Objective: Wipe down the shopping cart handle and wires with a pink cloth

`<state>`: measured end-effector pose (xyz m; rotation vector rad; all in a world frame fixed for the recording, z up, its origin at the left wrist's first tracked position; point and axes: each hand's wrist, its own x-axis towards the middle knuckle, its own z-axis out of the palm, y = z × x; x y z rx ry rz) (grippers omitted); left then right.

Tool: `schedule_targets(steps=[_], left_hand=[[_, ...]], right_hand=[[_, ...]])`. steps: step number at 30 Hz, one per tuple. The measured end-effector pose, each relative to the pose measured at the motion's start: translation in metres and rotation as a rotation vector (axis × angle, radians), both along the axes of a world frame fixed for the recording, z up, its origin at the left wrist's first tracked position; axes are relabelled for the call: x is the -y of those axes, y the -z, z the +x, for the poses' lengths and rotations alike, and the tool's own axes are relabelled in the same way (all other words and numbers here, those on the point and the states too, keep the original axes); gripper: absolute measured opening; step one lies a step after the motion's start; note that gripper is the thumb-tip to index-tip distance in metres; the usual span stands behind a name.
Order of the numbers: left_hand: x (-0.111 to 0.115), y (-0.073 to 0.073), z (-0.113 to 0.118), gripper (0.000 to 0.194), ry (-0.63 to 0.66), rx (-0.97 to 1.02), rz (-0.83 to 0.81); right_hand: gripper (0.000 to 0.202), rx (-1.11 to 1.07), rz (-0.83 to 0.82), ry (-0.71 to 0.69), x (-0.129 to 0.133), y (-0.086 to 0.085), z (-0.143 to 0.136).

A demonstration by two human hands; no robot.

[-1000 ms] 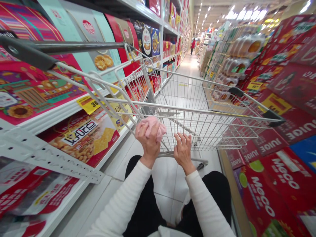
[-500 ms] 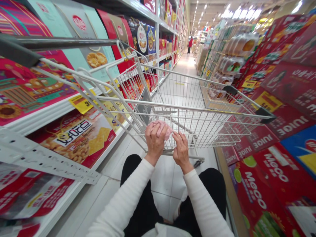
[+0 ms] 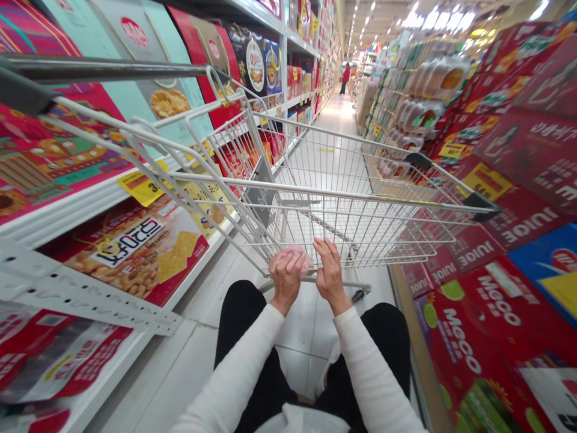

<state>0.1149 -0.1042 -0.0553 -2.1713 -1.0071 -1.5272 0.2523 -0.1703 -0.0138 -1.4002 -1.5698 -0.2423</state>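
Red cartons (image 3: 478,361), lower right: brand "Meco"; dark-red cartons (image 3: 484,258), stacked above and beside these: "JUIGE"; yellow price tag (image 3: 135,187), left shelf edge: digit "3" legible — remainder unclear; shopping cart (image 3: 311,193), grey panel: lettering present — too small to read.

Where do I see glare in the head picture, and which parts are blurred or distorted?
Head view, top: ceiling lights burn white, the far floor shines; head view, edges: wide-angle stretch, the red Meco boxes slanted and soft; head view, centre: left hand and right hand look clearer, folds of the pink cloth blurred.
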Motion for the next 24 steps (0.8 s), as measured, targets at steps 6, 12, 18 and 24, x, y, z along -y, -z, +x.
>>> schedule_targets(steps=[6,12,18,24], left_hand=[[-0.011,0.004,-0.004,0.022,0.102,0.014,-0.113],[-0.012,0.007,-0.035,0.021,0.085,-0.015,-0.116],[-0.036,-0.029,-0.052,0.027,-0.127,0.222,0.006],[-0.032,-0.040,-0.072,0.018,-0.088,0.140,0.113]], right_hand=[[0.073,-0.047,0.052,0.029,0.000,0.002,-0.006],[0.075,-0.011,0.003,-0.003,0.003,0.002,-0.001],[0.077,-0.065,0.059,0.025,0.003,0.005,-0.006],[0.080,-0.060,0.055,-0.008,0.003,0.007,-0.004]])
